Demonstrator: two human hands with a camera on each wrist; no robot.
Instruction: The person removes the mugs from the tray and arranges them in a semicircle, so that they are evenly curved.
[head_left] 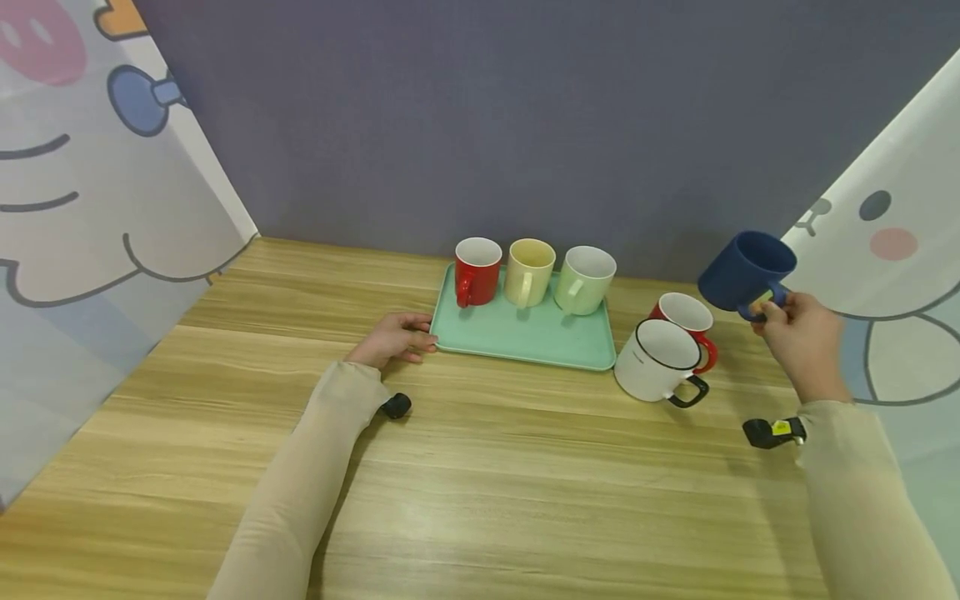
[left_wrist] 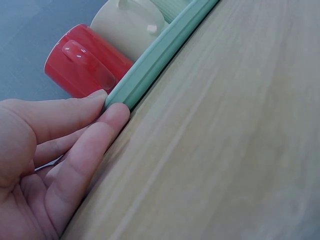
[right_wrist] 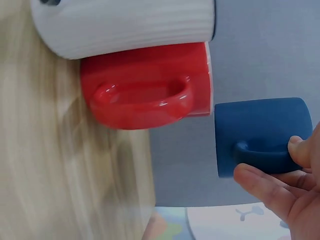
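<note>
My left hand holds the left edge of a mint green tray. In the left wrist view, the thumb and fingertips sit at the tray's corner. On the tray stand a red mug, a pale yellow mug and a pale green mug, in a row along the back. My right hand grips a dark blue mug by its handle, raised above the table and tilted. Nearest to it are a second red mug and a white mug with black rim and handle.
The white mug stands close by the tray's right front corner, overlapping the second red mug in the head view. A grey panel rises behind the wooden table. Cartoon-printed sheets flank both sides.
</note>
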